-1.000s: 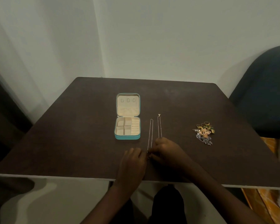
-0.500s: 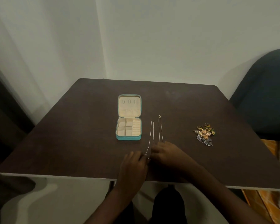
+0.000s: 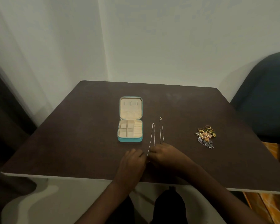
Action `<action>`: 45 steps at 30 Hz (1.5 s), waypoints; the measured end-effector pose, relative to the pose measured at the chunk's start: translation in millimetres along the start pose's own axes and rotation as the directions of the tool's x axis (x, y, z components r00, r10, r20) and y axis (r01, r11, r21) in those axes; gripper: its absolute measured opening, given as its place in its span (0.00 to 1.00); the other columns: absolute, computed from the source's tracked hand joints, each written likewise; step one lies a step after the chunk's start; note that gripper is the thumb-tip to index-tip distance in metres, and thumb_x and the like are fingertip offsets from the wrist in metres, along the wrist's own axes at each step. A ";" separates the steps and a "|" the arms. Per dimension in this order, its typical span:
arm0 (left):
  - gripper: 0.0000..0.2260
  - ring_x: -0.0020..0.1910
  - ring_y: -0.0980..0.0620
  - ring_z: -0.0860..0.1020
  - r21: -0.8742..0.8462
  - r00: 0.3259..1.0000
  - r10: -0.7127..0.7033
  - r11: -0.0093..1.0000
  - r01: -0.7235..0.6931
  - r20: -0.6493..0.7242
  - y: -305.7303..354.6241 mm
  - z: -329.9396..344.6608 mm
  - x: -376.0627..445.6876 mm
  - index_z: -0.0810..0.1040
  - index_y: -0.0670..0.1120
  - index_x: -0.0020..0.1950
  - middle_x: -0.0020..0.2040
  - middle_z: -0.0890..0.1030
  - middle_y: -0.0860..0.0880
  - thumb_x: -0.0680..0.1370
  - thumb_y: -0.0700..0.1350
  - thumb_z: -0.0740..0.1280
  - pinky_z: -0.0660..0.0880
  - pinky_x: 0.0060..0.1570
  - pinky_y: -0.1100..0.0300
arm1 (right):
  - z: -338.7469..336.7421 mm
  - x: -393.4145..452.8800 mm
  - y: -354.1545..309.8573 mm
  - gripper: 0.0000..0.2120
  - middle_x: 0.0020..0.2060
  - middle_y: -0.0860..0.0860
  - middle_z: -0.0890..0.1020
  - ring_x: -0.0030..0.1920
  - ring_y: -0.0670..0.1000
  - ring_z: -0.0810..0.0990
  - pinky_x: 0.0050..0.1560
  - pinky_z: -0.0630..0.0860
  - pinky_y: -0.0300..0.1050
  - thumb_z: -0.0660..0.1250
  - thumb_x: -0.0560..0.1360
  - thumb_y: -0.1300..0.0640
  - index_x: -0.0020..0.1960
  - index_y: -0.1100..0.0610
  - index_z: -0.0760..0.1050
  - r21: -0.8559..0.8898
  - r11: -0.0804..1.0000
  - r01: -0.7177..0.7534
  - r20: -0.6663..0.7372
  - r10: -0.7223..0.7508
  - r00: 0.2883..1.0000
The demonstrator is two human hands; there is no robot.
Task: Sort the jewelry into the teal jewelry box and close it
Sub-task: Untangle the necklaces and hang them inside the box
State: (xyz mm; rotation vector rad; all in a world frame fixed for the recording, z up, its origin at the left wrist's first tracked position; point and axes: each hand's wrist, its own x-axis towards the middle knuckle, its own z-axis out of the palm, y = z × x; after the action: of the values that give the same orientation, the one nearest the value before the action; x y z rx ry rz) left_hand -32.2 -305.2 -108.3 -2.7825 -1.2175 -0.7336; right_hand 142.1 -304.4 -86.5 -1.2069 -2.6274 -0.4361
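Little has moved: left hand point(image 3: 132, 160) and right hand point(image 3: 164, 153) still pinch near chain point(image 3: 152, 138) ends; teal jewelry box point(image 3: 130, 139) open, empty; second chain point(image 3: 161, 131), ring-and-brooch pile point(image 3: 205, 135) unsorted right.

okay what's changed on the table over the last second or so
Very little. Both hands, left hand and right hand, stay together at the near end of the left chain, whose near end has shifted slightly left. The right chain, open jewelry box and jewelry pile stayed put.
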 end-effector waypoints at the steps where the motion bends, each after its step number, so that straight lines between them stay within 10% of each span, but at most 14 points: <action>1: 0.11 0.32 0.55 0.75 0.006 1.000 0.012 1.000 -0.012 0.007 -2.2 0.0 2.2 0.78 0.49 0.37 0.35 0.77 0.53 0.70 0.48 0.57 0.71 0.30 0.63 | -1.0 0.3 -1.1 0.10 0.29 0.48 0.77 0.27 0.49 0.76 0.26 0.68 0.34 0.60 0.69 0.51 0.34 0.52 0.77 0.003 1.000 0.012 -0.003 -0.012 1.000; 5: 0.02 0.31 0.55 0.75 -0.003 0.998 0.050 0.999 -0.050 0.038 -3.8 -3.6 6.8 0.77 0.49 0.36 0.34 0.77 0.53 0.66 0.47 0.66 0.70 0.29 0.64 | -1.1 1.1 -2.0 0.12 0.29 0.49 0.77 0.26 0.50 0.76 0.26 0.68 0.35 0.79 0.59 0.53 0.33 0.53 0.76 0.006 0.999 0.038 0.020 -0.038 0.999; 13: 0.06 0.28 0.56 0.72 0.046 0.999 0.033 0.998 -0.034 0.029 0.3 -1.9 6.4 0.74 0.50 0.34 0.31 0.75 0.53 0.68 0.48 0.60 0.63 0.29 0.65 | -1.7 5.8 -3.0 0.15 0.28 0.48 0.77 0.26 0.49 0.76 0.26 0.68 0.34 0.81 0.53 0.51 0.32 0.53 0.76 -0.022 0.999 0.036 0.024 -0.035 0.999; 18: 0.12 0.26 0.57 0.71 0.061 0.996 -0.027 0.998 0.021 0.090 0.5 4.2 0.8 0.73 0.50 0.34 0.30 0.74 0.54 0.63 0.46 0.77 0.60 0.30 0.67 | -3.1 4.1 -8.5 0.16 0.28 0.48 0.77 0.25 0.48 0.76 0.25 0.68 0.33 0.81 0.51 0.50 0.32 0.53 0.76 0.048 0.999 -0.018 0.023 0.017 1.000; 25: 0.11 0.46 0.50 0.74 -0.107 0.964 -0.215 0.967 0.233 0.157 0.1 -0.6 -3.0 0.75 0.45 0.50 0.46 0.76 0.47 0.80 0.47 0.55 0.69 0.48 0.58 | -0.9 -1.0 -15.9 0.08 0.31 0.51 0.76 0.29 0.51 0.75 0.29 0.63 0.38 0.71 0.67 0.55 0.35 0.56 0.73 0.234 0.958 -0.167 0.043 0.162 0.986; 35: 0.06 0.39 0.56 0.73 -0.564 0.854 -0.418 0.642 0.520 0.311 -1.8 -23.0 5.8 0.76 0.42 0.45 0.42 0.77 0.47 0.77 0.43 0.62 0.69 0.38 0.66 | -0.8 -1.2 -30.7 0.16 0.39 0.52 0.77 0.40 0.51 0.74 0.38 0.71 0.44 0.55 0.74 0.47 0.43 0.55 0.77 0.417 0.840 -0.346 0.081 0.345 0.935; 45: 0.11 0.35 0.52 0.72 -0.774 0.765 -0.464 0.227 0.591 0.447 8.7 -55.6 18.5 0.75 0.44 0.37 0.34 0.74 0.46 0.79 0.43 0.60 0.70 0.39 0.58 | -14.8 6.1 -39.9 0.08 0.43 0.43 0.76 0.44 0.37 0.69 0.46 0.64 0.26 0.66 0.71 0.53 0.48 0.54 0.77 0.639 0.689 -0.342 -0.093 0.510 0.855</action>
State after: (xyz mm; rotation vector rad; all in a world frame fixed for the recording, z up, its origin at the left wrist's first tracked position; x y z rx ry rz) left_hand -38.2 -309.5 -49.6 -3.0490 -2.5277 -1.7572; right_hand 108.7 -330.0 -77.8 -1.3480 -1.9102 0.3041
